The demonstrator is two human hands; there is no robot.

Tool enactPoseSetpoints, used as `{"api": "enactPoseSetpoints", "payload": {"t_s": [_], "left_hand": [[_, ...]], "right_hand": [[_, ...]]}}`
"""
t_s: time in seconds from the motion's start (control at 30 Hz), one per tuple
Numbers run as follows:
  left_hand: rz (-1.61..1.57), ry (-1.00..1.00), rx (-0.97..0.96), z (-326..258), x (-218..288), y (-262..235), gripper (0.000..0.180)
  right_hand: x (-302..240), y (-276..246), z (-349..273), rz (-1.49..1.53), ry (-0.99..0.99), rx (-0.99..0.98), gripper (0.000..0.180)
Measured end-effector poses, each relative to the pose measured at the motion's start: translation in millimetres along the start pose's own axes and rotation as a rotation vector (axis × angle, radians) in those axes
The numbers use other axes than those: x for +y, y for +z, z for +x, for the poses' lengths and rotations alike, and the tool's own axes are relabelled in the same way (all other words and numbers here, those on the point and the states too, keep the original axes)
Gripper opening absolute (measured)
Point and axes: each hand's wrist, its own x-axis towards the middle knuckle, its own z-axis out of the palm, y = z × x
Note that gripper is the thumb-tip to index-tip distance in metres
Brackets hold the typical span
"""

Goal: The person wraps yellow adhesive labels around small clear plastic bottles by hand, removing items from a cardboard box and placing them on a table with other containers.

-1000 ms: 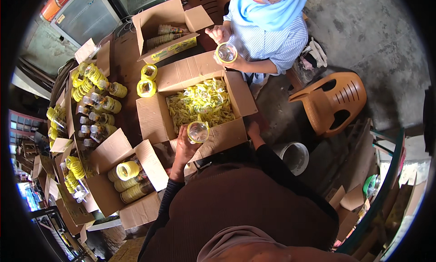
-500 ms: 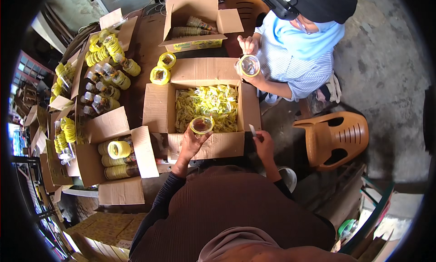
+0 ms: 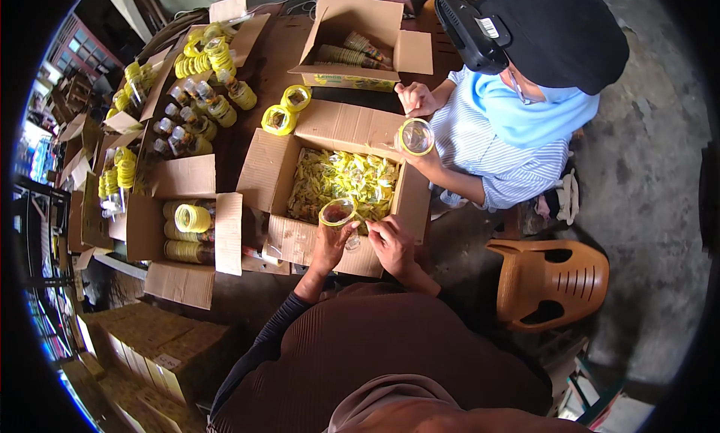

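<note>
A clear plastic cup with a yellow rim (image 3: pixel 337 210) is in my left hand (image 3: pixel 324 253), its fingers wrapped round the side. Something dark reddish shows inside it. My right hand (image 3: pixel 393 245) is beside the cup, its fingers pinched together; what they hold is too small to make out. Both hands are over the near flap of an open cardboard box (image 3: pixel 258 167). Inside that box lies a heap of small yellow-and-clear packets (image 3: pixel 330 170).
Across the box, a co-worker (image 3: pixel 517 140) holds a clear cup (image 3: pixel 416 137). Two yellow-rimmed stacks (image 3: pixel 279 120) stand by the far flap. Boxes with stacked cups (image 3: pixel 191 218) are at left and at the back (image 3: pixel 360 54). An orange plastic chair (image 3: pixel 555 283) stands at right.
My right hand has moved left and inward to the cup; the small white strip it held no longer shows. My left hand still holds the cup. The whole view has shifted and turned slightly.
</note>
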Motion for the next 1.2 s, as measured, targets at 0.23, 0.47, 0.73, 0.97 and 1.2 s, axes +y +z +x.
{"api": "enactPoseSetpoints", "payload": {"t_s": [0.23,0.47,0.73,0.97,1.2], "left_hand": [[-0.021,0.006,0.052,-3.2,-7.2,12.0,0.047],[-0.184,0.001,0.006,11.3,-7.1,-11.3,0.044],[-0.061,0.195,-0.021,25.9,8.8,-55.6,0.036],[-0.078,0.2,-0.061,21.1,2.9,-71.2,0.04],[-0.018,0.231,-0.104,27.5,3.8,-88.4,0.045]], "right_hand": [[6.9,3.4,0.7,-0.037,-0.026,-0.042,0.022],[-18.5,25.7,16.3,-0.117,-0.077,0.089,0.024],[-50.6,53.3,19.8,-0.144,-0.022,0.178,0.017],[-71.8,65.2,26.6,-0.233,0.002,0.181,0.019],[-63.1,71.0,28.4,-0.101,0.154,0.186,0.018]]}}
